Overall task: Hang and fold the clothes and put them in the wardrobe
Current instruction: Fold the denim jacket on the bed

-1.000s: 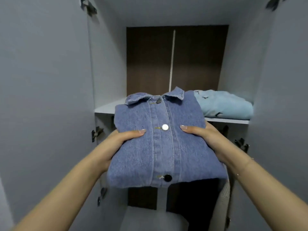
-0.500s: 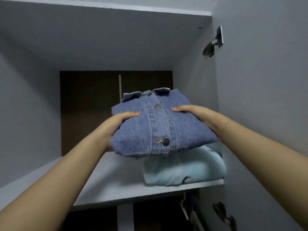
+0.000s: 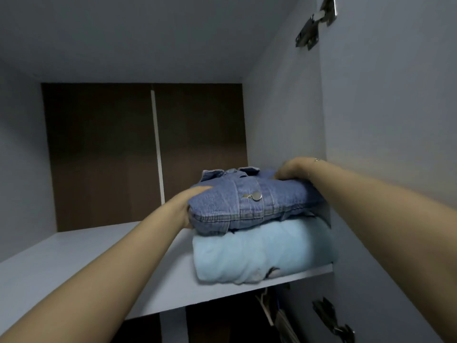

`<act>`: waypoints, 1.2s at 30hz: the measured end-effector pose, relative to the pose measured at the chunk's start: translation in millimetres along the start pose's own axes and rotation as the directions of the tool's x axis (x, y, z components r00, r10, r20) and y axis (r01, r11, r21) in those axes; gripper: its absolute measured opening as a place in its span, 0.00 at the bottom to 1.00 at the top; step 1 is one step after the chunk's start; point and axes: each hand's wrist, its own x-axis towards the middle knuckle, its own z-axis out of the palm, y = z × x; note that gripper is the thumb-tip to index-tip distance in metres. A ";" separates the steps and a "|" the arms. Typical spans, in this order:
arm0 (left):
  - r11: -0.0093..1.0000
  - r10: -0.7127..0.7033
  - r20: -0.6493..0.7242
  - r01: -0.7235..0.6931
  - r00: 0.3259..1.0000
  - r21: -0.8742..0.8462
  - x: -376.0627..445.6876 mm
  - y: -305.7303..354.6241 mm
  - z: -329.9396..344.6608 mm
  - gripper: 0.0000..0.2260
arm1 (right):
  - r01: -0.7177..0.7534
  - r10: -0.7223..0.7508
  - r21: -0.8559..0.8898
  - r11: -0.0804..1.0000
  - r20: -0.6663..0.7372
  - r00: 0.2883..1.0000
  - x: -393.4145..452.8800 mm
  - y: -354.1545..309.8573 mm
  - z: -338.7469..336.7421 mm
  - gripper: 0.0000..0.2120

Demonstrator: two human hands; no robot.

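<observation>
Shelf (image 3: pixel 74 263) first: it is a flat, smooth, pale board, and its left part is bare under my left arm. Half a second ago I held the folded denim jacket (image 3: pixel 247 201) up in the air, above the light blue top (image 3: pixel 259 251). Now the jacket sits right on that top, at the right end of the shelf, close to the front edge and next to the wardrobe's right wall (image 3: pixel 284 120). So I think this piece is almost put away, and all I need to do is let go. My left hand (image 3: pixel 190 206) holds the jacket's left side, with my thumb lying on top and my fingers hidden under or behind the cloth. The jacket is thick, stiff, rough blue cloth with neat seams, a collar at the back and a round shiny button (image 3: pixel 257 195) in front. The top under it is soft and fluffy, folded into a fat, puffy roll. My right hand (image 3: pixel 293 169) grips the jacket's far right corner with bent fingers. A metal hinge (image 3: pixel 314 26) sits high on the right.
</observation>
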 end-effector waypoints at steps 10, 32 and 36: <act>0.999 0.004 0.116 -0.001 0.993 -0.033 -25.6 -5.6 -4.3 0.09 | 0.051 -0.096 -0.270 0.961 -0.156 0.983 -10.2 10.6 13.7 0.21; 0.912 0.393 -0.041 -0.395 0.919 -0.115 -88.8 -106.5 1.9 0.17 | 0.457 -0.463 0.070 0.886 0.167 0.871 -12.3 -21.0 73.5 0.29; 0.883 0.394 -0.143 -0.417 0.908 -0.215 -89.4 -116.5 10.6 0.10 | 0.459 -0.464 0.071 0.886 0.157 0.872 -12.6 -21.3 79.1 0.30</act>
